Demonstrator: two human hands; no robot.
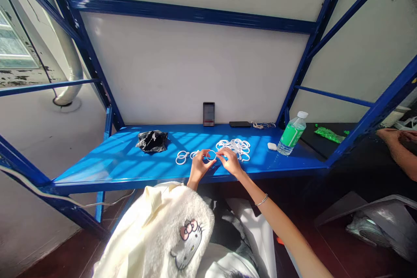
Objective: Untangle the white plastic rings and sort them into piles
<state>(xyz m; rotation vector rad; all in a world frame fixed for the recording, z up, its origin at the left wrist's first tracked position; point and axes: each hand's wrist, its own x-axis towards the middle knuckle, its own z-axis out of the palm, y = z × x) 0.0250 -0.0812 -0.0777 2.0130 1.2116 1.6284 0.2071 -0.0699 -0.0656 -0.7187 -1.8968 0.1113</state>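
Note:
A thin white ring (211, 155) is held up between my two hands, just above the front part of the blue table (130, 165). My left hand (200, 165) pinches its left side with thumb and forefinger. On the other side, my right hand (230, 160) grips the ring's right edge with its fingertips. Behind my right hand lies a pile of white rings (236, 145). Several more white rings (181, 157) rest to the left of my left hand, one partly hidden by it.
A crumpled black plastic bag (152, 141) sits at left. Against the wall are a phone (209, 114), a flat black device (239, 124) and a cable (262, 125). At right stand a water bottle (292, 134) and a small white case (272, 146). Blue posts (299, 69) frame the table; another person's arm (399, 150) shows far right.

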